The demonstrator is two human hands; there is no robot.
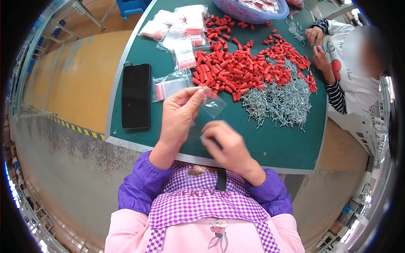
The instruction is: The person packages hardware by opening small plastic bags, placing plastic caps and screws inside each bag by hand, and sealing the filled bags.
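Observation:
My left hand (pixel 182 111) is closed, with thumb and fingers pinching a small clear plastic zip bag (pixel 214 107) that hangs out to the right. Something red shows by its fingers. Lower and to the right, my right hand (pixel 228 147) is apart from the bag, its fingers curled and smeared by motion; whether anything is in them I cannot make out. Beyond both hands lies a wide heap of red wire-nut-like plastic caps (pixel 236 67). Against its near right side is a pile of silver screws (pixel 280 101). Flat zip bags (pixel 171 87) lie just past my left hand.
A black phone (pixel 136 96) rests on the green table (pixel 194 147) at the left. Stacked filled bags (pixel 185 25) are at the far left, and a purple basket (pixel 253 14) stands at the far edge. A person's hands (pixel 318 48) are at the right side.

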